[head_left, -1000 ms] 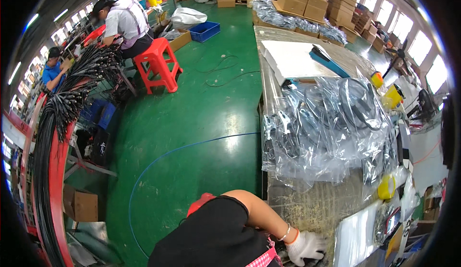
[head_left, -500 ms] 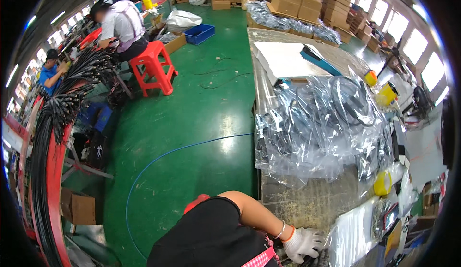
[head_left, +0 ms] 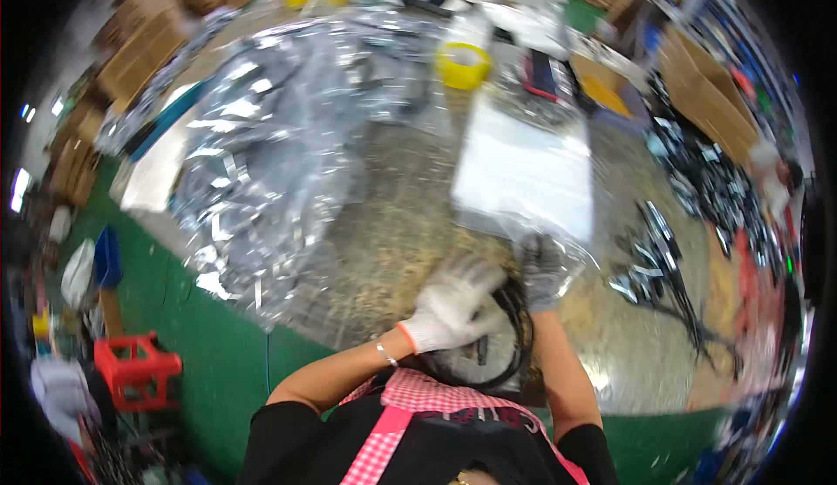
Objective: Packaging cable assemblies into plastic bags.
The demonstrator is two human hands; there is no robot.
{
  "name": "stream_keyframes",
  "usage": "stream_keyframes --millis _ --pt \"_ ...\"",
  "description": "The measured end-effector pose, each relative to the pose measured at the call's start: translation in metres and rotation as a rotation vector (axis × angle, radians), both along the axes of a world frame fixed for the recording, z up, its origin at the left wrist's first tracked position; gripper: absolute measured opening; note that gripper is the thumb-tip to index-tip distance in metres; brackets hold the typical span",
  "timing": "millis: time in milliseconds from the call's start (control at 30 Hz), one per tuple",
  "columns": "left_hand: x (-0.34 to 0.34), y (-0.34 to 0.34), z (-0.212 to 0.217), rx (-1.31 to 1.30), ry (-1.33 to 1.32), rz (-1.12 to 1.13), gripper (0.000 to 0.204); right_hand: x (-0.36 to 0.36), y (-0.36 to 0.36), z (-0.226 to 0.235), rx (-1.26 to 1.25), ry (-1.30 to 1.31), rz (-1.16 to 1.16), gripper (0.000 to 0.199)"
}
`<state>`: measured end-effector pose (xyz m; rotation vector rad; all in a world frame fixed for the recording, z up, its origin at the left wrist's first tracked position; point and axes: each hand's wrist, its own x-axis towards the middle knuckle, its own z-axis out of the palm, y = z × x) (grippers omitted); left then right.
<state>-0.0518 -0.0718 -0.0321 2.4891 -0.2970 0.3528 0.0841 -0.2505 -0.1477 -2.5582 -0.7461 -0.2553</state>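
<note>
The left hand (head_left: 455, 304), in a pale work glove with an orange cuff, lies over the near part of the tabletop (head_left: 397, 202), its thumb apart from its fingers, palm down. A coiled black cable (head_left: 527, 337) curves just right of it and runs round below its thumb, its loop lying between the two hands and toward the body. The right hand (head_left: 540, 271), in a greyer glove, is just beyond the coil's upper right side, at the near edge of a stack of clear plastic bags (head_left: 523, 171). Blur hides its fingertips, so whether they are closed on plastic or cable cannot be told.

The bag stack stretches away ahead of the right hand. Well to the right of that hand lie loose dark cables (head_left: 667, 267), running lengthwise on the tabletop. Left of the left hand and ahead of it spreads a broad, shiny heap of bagged cables (head_left: 270, 136).

Beyond the bag stack, farther ahead of both hands, are a flat dark object with a red edge (head_left: 542, 75) and a yellow tape roll (head_left: 463, 66). Far ahead and right of the right hand stands an open cardboard box (head_left: 708, 93). Far left of the left hand, a red stool (head_left: 138, 372) stands on the green floor (head_left: 218, 354).
</note>
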Motion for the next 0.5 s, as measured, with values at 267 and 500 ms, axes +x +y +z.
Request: stream_keyframes --millis 267,500 --pt "0.039 -0.023 0.008 -0.925 0.254 0.423 0.08 -0.023 0.024 0.071 0.162 -0.154 0.045 0.015" --pt "0.033 0.017 0.015 -0.007 -0.367 0.463 0.064 -0.019 0.03 0.07 0.269 -0.41 0.075 0.012"
